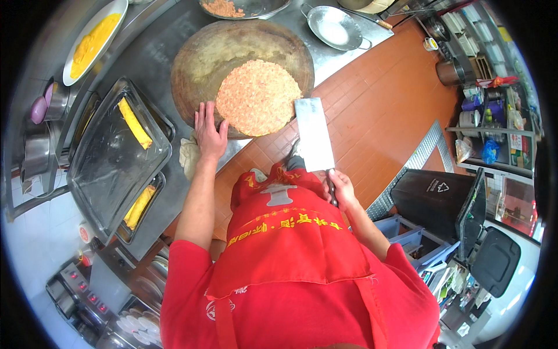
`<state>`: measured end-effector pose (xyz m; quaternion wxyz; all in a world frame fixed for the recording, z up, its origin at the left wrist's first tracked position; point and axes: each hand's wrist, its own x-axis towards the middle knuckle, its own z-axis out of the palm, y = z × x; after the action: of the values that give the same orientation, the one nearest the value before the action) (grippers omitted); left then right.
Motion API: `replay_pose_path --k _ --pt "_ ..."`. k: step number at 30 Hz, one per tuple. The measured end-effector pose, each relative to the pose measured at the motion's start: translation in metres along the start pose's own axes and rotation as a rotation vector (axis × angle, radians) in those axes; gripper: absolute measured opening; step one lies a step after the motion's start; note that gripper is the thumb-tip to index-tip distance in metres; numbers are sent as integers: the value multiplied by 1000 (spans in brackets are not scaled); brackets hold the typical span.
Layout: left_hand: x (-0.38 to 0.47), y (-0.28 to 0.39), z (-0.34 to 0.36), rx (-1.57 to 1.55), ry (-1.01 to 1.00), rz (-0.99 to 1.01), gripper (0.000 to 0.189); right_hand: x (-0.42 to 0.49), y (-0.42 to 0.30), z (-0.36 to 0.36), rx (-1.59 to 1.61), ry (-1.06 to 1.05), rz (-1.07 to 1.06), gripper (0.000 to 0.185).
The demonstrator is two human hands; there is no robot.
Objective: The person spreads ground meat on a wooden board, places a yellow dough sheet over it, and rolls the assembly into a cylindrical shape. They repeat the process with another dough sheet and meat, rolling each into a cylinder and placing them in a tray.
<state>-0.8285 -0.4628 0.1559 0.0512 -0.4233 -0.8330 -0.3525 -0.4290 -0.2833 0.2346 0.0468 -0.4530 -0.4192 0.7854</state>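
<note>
A thin round layer of orange-pink minced filling (259, 98) lies spread on the right front part of a round wooden chopping block (244, 41). A strip of yellow shows at its lower edge. My left hand (211, 137) rests flat at the block's front left rim, its fingertips on the wood and its thumb beside the filling. Gripped by the handle in my right hand (341, 188) is a broad-bladed cleaver (314, 135). Its blade points away from me, with the far end close to the filling's right edge; whether they touch is unclear.
Beside the left forearm lies a crumpled cloth (188, 158). Metal trays (98, 170) at left hold yellow rolls (134, 123). Past the block stand a bowl of mince (222, 8) and a two-handled metal pan (335, 28). A lidded bin (429, 198) stands on the tiled floor at right.
</note>
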Motion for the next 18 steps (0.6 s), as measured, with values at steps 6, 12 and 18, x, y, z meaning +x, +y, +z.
replay_pose_path --k 6,12,18 --pt "0 0 -2 -21 22 5 72 15 -36 23 -106 -97 -459 49" --pt "0 2 -7 -59 14 -14 68 95 -48 69 -1208 308 -800 68" --pt "0 -2 -8 -66 -7 -5 75 111 -49 104 -1343 299 -656 62"
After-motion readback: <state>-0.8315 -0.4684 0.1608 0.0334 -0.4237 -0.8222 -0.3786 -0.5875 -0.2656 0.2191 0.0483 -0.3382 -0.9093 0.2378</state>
